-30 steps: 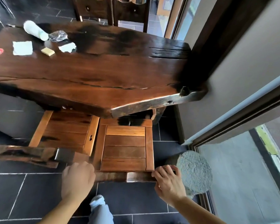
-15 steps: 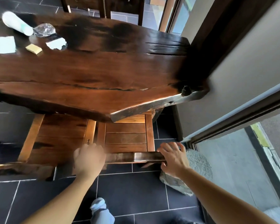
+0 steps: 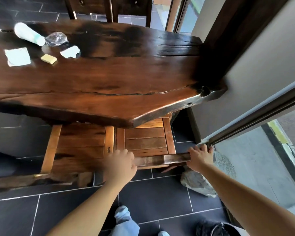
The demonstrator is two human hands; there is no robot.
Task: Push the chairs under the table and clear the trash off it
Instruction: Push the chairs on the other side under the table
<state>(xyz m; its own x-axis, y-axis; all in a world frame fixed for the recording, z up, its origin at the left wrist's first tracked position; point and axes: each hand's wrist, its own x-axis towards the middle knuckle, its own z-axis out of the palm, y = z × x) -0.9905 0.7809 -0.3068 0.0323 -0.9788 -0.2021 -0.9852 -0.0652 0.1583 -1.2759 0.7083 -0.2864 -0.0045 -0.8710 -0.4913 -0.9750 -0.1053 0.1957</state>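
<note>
Head view: left hand (image 3: 120,165) and right hand (image 3: 200,157) curl around the dark top rail (image 3: 160,160) of the slatted wooden chair (image 3: 146,142), its seat partly beneath the dark wooden slab table (image 3: 109,82) holding paper scraps (image 3: 17,56).

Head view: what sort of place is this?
Probably a dining area beside a glass door: a slab wood table, wooden chairs pushed under it, and a tiled floor.

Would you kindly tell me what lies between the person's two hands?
In the head view, only the chair's top rail spans the gap between the left hand and the right hand, which hold its two ends.
</note>
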